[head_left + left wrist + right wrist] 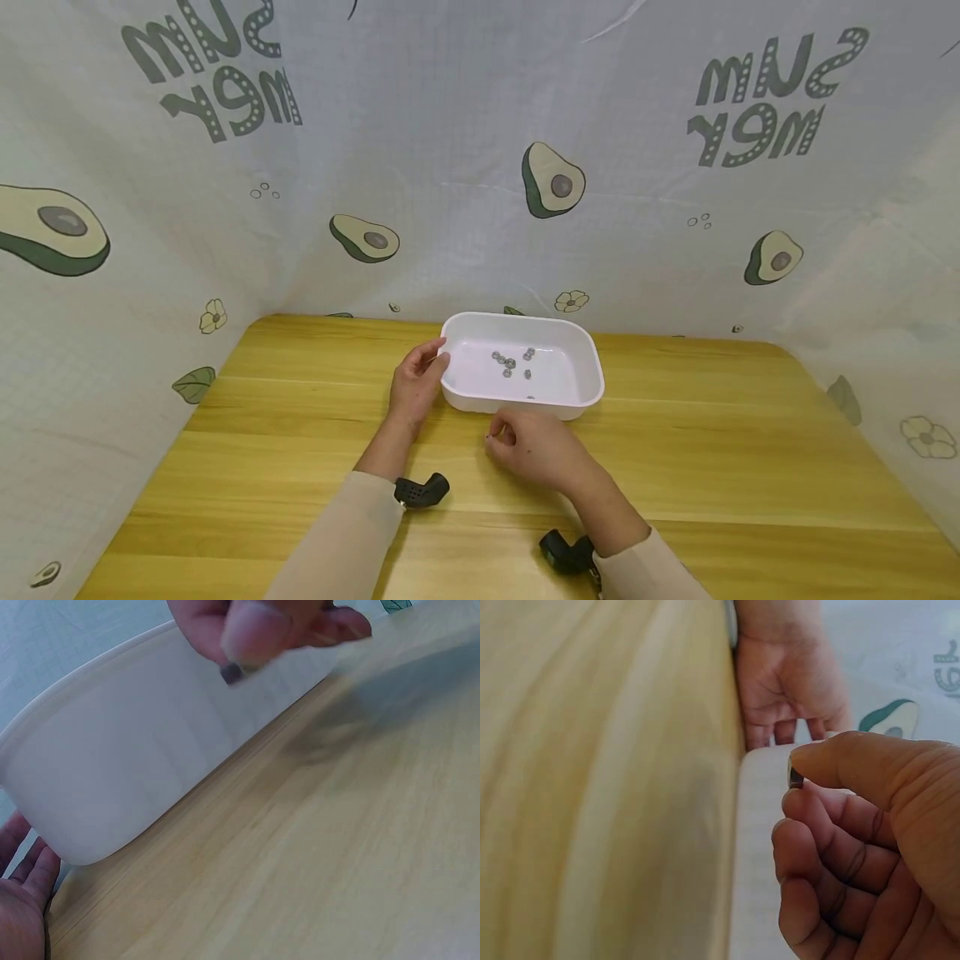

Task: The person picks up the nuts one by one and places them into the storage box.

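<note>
A white tray stands on the wooden table with several small metal nuts scattered over its floor. At its left end my left hand touches the tray, with fairly straight fingers against the outer wall and the thumb at the rim. My right hand is just in front of the tray's near wall, above the table. Between its thumb and index fingertip it pinches a small metal nut, seen edge-on. The right hand's other fingers curl loosely toward the palm.
The wooden table extends to both sides of the tray. A pale curtain printed with avocados hangs behind and beside it. Black wrist devices are on both forearms.
</note>
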A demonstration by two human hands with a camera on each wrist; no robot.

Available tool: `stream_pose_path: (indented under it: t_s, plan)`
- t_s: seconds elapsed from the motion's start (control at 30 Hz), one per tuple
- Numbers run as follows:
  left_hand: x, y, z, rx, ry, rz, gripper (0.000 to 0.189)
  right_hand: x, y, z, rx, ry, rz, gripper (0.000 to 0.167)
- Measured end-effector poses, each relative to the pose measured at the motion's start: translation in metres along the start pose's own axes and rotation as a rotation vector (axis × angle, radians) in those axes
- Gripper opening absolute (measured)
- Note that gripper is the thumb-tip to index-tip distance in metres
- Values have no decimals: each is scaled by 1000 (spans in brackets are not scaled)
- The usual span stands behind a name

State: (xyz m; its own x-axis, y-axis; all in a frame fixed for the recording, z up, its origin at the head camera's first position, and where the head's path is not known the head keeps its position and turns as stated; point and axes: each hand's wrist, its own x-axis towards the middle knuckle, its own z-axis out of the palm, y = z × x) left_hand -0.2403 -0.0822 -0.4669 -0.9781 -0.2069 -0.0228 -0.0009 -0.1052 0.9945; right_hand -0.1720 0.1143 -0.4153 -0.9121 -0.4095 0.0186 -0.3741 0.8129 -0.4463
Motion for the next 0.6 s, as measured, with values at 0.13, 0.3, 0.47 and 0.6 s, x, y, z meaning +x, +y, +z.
stream_pose_path:
  t_s: [0.13, 0.3, 0.47, 0.6]
  plan:
    - [0, 0, 0, -5, -1, 4, 36, -1, -4, -8, 44, 19, 25, 7]
    - [0, 0, -1, -12, 1, 9, 35, -1, -5, -18, 84, 61, 21, 8]
    - [1, -2, -1, -30, 0, 18, 35, 5, -3, -28, 84, 109, 17, 8]
    - [2, -3, 0, -26, 4, 25, 35, 14, 0, -34, 62, 125, 18, 9]
